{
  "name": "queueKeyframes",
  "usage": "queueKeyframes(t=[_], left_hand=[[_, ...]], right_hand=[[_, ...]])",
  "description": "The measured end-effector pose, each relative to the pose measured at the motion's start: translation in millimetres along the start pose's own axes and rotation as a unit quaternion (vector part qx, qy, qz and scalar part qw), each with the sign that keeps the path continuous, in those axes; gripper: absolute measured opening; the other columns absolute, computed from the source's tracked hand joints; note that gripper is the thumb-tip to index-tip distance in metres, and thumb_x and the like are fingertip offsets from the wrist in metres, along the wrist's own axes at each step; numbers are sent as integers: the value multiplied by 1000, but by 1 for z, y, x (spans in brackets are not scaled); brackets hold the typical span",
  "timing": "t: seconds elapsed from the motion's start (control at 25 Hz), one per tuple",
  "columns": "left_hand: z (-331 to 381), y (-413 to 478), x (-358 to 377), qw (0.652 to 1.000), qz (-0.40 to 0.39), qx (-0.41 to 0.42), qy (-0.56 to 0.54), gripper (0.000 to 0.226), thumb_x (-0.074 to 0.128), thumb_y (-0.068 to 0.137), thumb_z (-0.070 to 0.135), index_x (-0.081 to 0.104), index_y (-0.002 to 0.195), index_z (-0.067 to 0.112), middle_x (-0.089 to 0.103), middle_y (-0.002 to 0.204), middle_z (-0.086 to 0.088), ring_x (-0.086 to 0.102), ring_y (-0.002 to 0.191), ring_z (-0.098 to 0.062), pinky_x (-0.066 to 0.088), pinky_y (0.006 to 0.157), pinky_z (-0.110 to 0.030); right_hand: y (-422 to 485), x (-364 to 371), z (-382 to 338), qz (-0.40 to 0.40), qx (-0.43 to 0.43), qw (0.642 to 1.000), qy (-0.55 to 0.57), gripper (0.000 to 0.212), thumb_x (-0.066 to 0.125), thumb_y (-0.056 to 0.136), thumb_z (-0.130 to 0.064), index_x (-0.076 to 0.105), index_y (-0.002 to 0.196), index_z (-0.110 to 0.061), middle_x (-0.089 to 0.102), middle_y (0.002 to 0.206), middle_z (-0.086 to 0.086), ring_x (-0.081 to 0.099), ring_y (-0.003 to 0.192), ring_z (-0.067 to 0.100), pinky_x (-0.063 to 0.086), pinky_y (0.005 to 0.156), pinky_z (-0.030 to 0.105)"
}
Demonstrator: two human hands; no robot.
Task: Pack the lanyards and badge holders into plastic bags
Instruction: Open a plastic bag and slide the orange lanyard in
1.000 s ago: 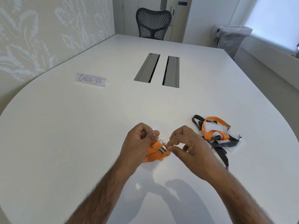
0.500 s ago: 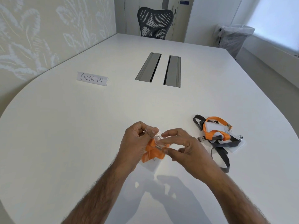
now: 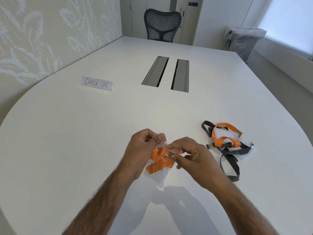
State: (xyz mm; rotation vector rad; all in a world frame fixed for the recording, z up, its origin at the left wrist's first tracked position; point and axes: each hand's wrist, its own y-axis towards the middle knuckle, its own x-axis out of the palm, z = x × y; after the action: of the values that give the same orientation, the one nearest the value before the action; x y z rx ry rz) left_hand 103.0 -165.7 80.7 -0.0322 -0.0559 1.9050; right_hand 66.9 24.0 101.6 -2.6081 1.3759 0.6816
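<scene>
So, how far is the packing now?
Done: I see no finished bag on the table. In hand: left hand and right hand pinch one plastic bag at its top, an orange lanyard folded inside. Left: the pile on the right, a second orange lanyard, a grey lanyard and badge holders, all unbagged.

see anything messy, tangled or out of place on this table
Nothing spilled or damaged. The only untidy spot is on the right of the table: a grey lanyard and an orange lanyard lie tangled over clear badge holders, not yet bagged.
</scene>
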Motion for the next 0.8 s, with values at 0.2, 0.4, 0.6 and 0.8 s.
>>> queueKeyframes(t=[0.2,0.4,0.6,0.8], left_hand=[[-3,-3,4,1000,10,24,6,27,75,88,42,74,83,16,79,82,-1,73,76,-9,58,81,-39],[-3,-7,7,999,16,35,1,41,73,82,52,72,85,12,79,81,0,73,74,-7,55,74,-30],[-2,-3,-3,996,-85,-13,-13,35,84,76,46,76,89,14,79,91,-12,73,82,-16,56,83,-36],[-4,-1,-3,995,-76,-33,56,18,77,91,22,76,85,6,73,76,-3,64,70,-12,51,77,-32]], right_hand=[[4,-5,1,-7,34,999,-32,14,77,90,-16,84,95,-26,70,109,-15,66,91,6,59,76,34],[6,-10,1,-1,33,999,-26,15,75,91,-13,85,94,-25,74,99,-15,69,82,9,59,60,26],[2,-11,6,41,36,999,-4,18,74,91,-7,84,91,-22,76,84,-10,69,70,7,56,61,19],[1,-7,6,61,67,996,22,12,79,88,-15,73,92,-24,77,80,-6,67,65,5,54,56,22]])
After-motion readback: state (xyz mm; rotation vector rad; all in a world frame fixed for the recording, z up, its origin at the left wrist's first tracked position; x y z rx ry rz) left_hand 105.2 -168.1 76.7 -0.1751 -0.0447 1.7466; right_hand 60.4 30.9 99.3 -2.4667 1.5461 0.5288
